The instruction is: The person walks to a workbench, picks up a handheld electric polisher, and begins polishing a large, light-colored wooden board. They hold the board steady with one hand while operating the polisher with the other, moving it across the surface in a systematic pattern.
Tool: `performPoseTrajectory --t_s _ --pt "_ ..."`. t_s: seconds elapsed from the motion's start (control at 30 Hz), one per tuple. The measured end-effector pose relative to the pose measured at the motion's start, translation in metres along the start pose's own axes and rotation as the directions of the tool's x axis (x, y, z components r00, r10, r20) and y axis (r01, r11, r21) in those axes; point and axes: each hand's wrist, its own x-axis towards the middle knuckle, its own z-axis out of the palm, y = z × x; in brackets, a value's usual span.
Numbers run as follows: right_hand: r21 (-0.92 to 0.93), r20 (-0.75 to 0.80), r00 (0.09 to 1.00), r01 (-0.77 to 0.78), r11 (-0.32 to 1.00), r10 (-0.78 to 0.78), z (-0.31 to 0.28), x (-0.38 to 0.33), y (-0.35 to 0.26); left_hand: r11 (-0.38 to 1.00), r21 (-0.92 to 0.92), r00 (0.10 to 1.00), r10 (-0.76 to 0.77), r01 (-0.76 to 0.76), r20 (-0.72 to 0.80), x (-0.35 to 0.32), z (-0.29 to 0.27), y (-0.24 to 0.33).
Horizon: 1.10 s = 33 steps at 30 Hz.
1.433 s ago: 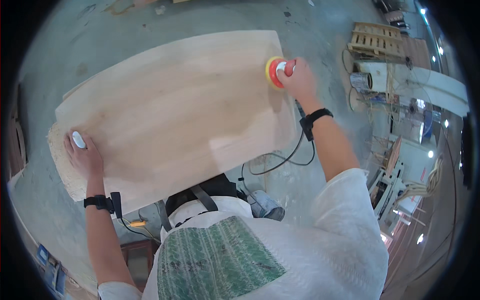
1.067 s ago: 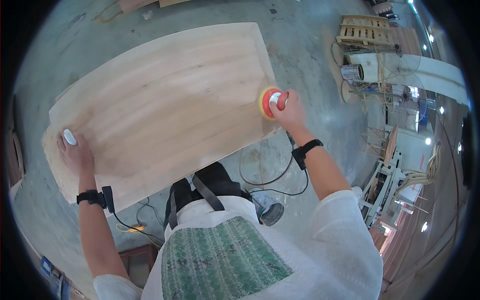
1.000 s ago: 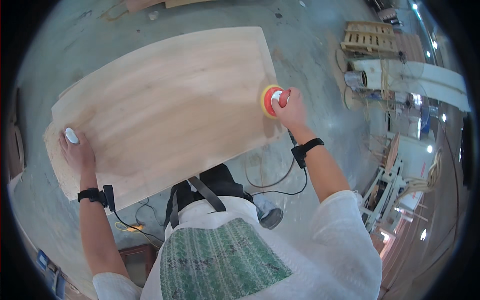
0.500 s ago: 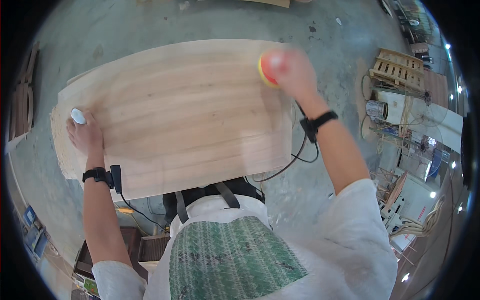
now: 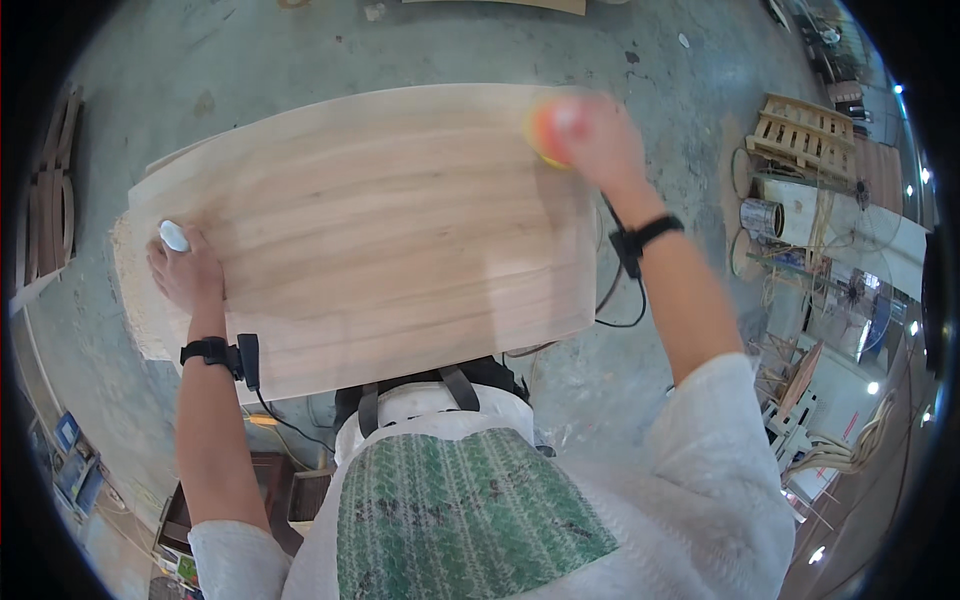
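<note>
A large pale wooden panel (image 5: 380, 230) with a curved far edge lies across in front of me, its grain running left to right. At its far right corner, my right hand (image 5: 605, 145) grips a round red hand sander with a yellow rim (image 5: 552, 130). Hand and sander are smeared by motion. Near the panel's left end rests my left hand (image 5: 192, 272), its fingers curled around a small white oval object (image 5: 174, 236); its exact kind is unclear. Each wrist wears a black strap with a small cabled device.
Rough-edged sheets (image 5: 130, 290) stick out under the panel's left end. A wooden pallet (image 5: 800, 135), a metal can (image 5: 762, 217) and fans stand to the right. Stacked boards (image 5: 50, 210) lie at far left. Cables (image 5: 630, 322) hang from the straps. A dark wooden cabinet (image 5: 270, 475) stands lower left.
In the picture, the panel and both hands sit slightly further right than before. My right hand and the sander remain blurred at the far right corner. Both hands keep their hold.
</note>
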Motion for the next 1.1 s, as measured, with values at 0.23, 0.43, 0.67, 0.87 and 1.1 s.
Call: performPoseTrajectory --t_s 0.23,0.43,0.67,0.87,1.1 --pt "0.100 0.100 0.993 0.049 0.994 -0.060 -0.003 -0.180 -0.026 0.999 0.032 1.000 -0.016 0.016 0.018 -0.007 0.004 -0.001" --pt "0.079 -0.010 0.999 0.032 0.996 -0.031 0.008 -0.106 -0.057 0.999 -0.044 1.000 0.000 0.000 0.005 -0.012 -0.004 0.011" --pt "0.030 -0.034 0.996 -0.081 0.996 0.082 0.013 -0.044 -0.055 0.941 -0.178 0.952 0.300 -0.286 0.054 -0.001 0.005 -0.005" --pt "0.123 0.220 0.973 0.047 0.991 -0.073 0.028 -0.154 -0.062 0.836 -0.254 0.858 0.512 -0.487 0.039 -0.007 0.016 -0.024" --pt "0.000 -0.025 0.970 -0.240 0.971 0.240 0.026 -0.070 -0.039 0.839 -0.217 0.859 0.512 -0.499 0.003 -0.003 0.016 -0.023"
